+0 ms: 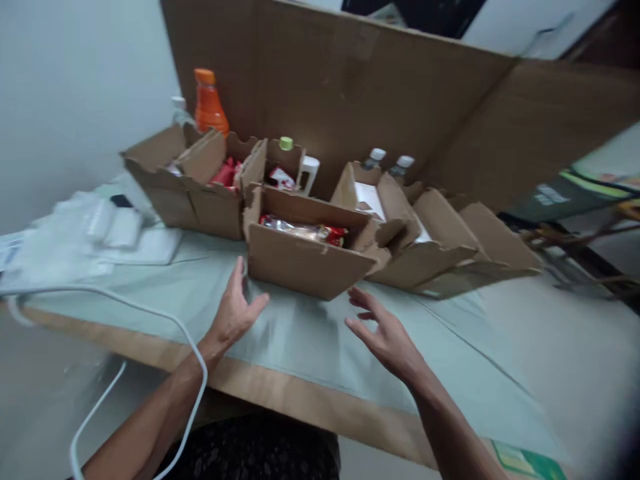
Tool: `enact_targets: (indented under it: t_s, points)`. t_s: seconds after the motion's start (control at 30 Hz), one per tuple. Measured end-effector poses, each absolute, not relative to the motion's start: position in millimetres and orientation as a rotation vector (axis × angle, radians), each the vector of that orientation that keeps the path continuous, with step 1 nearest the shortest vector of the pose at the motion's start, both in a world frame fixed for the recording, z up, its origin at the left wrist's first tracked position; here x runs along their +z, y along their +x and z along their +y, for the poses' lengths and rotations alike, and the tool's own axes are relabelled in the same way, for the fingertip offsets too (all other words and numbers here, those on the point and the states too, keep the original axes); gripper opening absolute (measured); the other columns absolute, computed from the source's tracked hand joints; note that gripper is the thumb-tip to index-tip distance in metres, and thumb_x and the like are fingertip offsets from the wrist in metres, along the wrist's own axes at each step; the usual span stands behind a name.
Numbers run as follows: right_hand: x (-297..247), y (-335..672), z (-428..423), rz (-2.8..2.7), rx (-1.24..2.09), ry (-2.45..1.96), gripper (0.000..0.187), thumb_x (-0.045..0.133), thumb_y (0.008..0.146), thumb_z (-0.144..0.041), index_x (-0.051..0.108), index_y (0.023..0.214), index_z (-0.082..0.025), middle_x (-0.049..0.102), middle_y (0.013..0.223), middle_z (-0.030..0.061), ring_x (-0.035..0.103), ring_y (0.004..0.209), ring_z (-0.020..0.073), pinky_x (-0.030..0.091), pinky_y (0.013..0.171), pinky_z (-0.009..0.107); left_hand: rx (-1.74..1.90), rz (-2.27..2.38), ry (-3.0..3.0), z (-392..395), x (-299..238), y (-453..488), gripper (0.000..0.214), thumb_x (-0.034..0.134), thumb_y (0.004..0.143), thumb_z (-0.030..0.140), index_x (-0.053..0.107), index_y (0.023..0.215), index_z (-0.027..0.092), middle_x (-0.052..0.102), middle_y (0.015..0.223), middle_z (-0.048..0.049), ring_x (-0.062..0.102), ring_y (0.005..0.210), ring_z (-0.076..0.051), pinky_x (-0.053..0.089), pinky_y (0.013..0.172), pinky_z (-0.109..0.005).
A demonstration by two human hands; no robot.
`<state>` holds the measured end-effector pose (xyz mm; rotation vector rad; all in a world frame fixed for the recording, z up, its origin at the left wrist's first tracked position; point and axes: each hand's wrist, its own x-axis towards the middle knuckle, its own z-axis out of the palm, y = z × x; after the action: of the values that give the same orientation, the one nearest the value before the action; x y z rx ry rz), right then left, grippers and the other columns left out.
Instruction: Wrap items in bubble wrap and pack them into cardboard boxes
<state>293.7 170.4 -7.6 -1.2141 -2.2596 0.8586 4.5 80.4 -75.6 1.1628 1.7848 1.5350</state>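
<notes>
In front of me on the table stands an open cardboard box (300,270) with shiny red and silver packets (305,230) inside. At its lower left corner is my left hand (236,308), thumb and fingers apart, holding nothing. My right hand (380,333) hovers near the lower right corner with its fingers spread and slightly curled, also with nothing in it. From this angle I cannot tell whether the left fingertips touch the cardboard. Behind and left, another cardboard box (210,210) contains a red packet (227,172).
More cardboard boxes (440,260) stand to the right. Behind rises a tall cardboard panel (320,87). An orange bottle (209,103) stands at back left, white plastic packs (120,227) lie at left. A white cable (165,317) loops across my left forearm.
</notes>
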Motion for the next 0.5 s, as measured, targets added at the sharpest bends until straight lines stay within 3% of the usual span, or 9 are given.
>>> enact_targets:
  t_s: [0.07, 0.17, 0.3, 0.5]
  points:
    - [-9.4, 295.5, 162.0, -2.315, 0.874, -1.268, 0.044, 0.060, 0.091, -0.045, 0.071, 0.125, -0.018, 0.077, 0.119, 0.0167, 0.076, 0.101, 0.0316, 0.064, 0.081, 0.045, 1.496, 1.878, 1.281, 63.9, -75.8, -1.5, 0.088, 0.069, 0.082, 0.036, 0.033, 0.158, 0.011, 0.039, 0.162, -0.0253, 0.042, 0.148, -0.038, 0.035, 0.121, -0.060]
    - [-7.8, 280.0, 145.6, -2.495, 1.005, -1.137, 0.031, 0.058, 0.095, -0.043, 0.078, 0.110, -0.023, 0.081, 0.106, 0.0109, 0.078, 0.089, 0.0271, 0.064, 0.069, 0.036, 1.467, 2.001, 1.488, 33.2, -78.0, -14.9, 0.059, 0.063, 0.087, 0.028, 0.055, 0.143, 0.015, 0.059, 0.146, -0.0194, 0.052, 0.140, -0.033, 0.043, 0.117, -0.056]
    - [1.7, 206.3, 130.4, -2.611, 1.022, -0.738, 0.025, 0.057, 0.099, -0.033, 0.079, 0.105, -0.025, 0.081, 0.101, 0.0065, 0.077, 0.090, 0.0221, 0.062, 0.081, 0.033, 1.493, 2.123, 1.630, 1.3, -82.9, -36.5, 0.034, 0.060, 0.090, 0.020, 0.068, 0.123, 0.018, 0.071, 0.127, -0.0145, 0.061, 0.127, -0.030, 0.051, 0.109, -0.052]
    - [5.1, 33.1, 149.1, -2.727, 0.828, -0.200, 0.024, 0.057, 0.098, -0.015, 0.078, 0.108, -0.020, 0.080, 0.103, 0.0074, 0.074, 0.096, 0.0198, 0.056, 0.087, 0.030, 1.572, 2.186, 1.635, -7.2, -93.4, -50.6, 0.034, 0.058, 0.087, 0.011, 0.069, 0.118, 0.016, 0.072, 0.123, -0.0153, 0.060, 0.127, -0.032, 0.053, 0.106, -0.052]
